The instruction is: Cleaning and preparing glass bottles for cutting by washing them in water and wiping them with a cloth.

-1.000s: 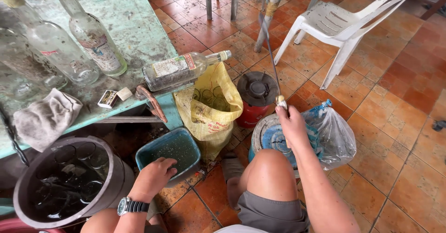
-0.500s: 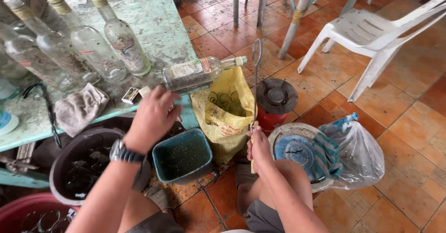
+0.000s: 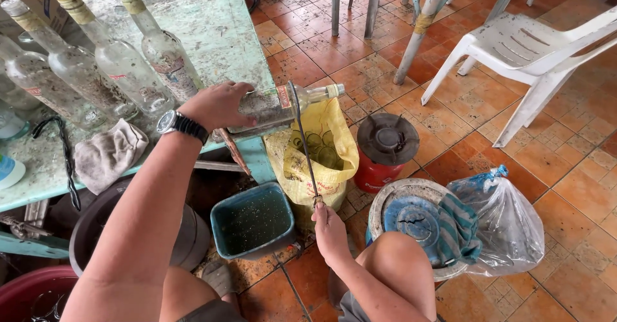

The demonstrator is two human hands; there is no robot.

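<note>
Left hand (image 3: 215, 105) clamped over lying glass bottle (image 3: 289, 103) at table edge; right hand (image 3: 329, 227) fisted on thin wire rod (image 3: 304, 143).

Bottle on its side, neck past worn green table (image 3: 212, 33) rim, likely pinned against rolling; rod upright, tip near neck, over yellow sack (image 3: 321, 155). Nearby: upright bottles (image 3: 122, 65), grey rag (image 3: 109, 155), teal tub (image 3: 254, 222), red stove (image 3: 385, 152), plastic bag (image 3: 501, 225). Rod path unobstructed.
</note>
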